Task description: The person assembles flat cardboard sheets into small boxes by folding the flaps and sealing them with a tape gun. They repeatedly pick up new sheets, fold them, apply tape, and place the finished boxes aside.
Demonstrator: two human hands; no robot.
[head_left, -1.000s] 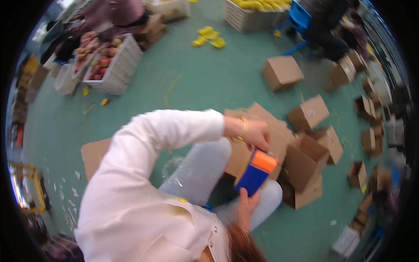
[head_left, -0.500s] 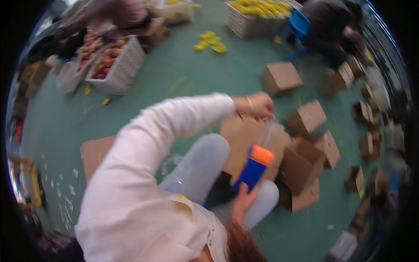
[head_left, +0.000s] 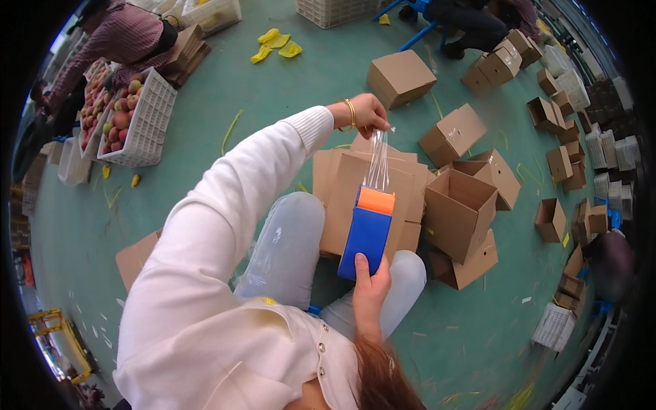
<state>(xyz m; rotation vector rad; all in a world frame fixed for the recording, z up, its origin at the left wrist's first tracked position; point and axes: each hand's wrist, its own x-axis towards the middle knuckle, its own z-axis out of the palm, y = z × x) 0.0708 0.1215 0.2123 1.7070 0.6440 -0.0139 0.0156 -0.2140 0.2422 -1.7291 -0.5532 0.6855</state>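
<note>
Head view, against the frame one second back: left hand [head_left: 370, 113] then right at the dispenser's orange end, now well apart from it, beyond it on the far side, with a strip of clear tape [head_left: 378, 160] strung between. The whole scene has also shifted in view, so the camera has moved too.

Hands: left pinches the tape's free end between thumb and fingertips; right hand [head_left: 372, 290] is wrapped round the near end of the blue tape dispenser [head_left: 365, 239], thumb laid on its upper face.

Progress, judged from this view: tape drawn out and apparently taut — still joined to the dispenser, so not cut. No contact between strip and cardboard can be made out; sticking and cutting look undone. Just to the right, an open brown box [head_left: 461, 205] stands formed, while the flat cardboard [head_left: 342, 191] beneath the strip looks unfolded.

Position and heading: dispenser is held above the near edge of the flat cardboard, between the knees. Long axis runs away from the person, far end leaning slightly right. Orange end [head_left: 376, 200] points away from the body, toward the left hand — blue end toward the person.
</note>
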